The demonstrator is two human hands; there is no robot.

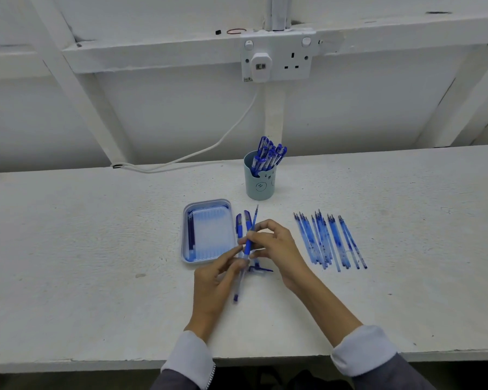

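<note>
Left hand (214,280) grips the pen barrel (237,289), right hand (276,246) pinches its blue grip (247,247); the thin refill (255,213) may bend if pushed in crooked.

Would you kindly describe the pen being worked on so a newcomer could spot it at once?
On the white table, look between the pale blue tray and the row of refills. The pen is there, held by the left hand and the right hand. It alone is in hand, with a thin refill sticking out.
</note>
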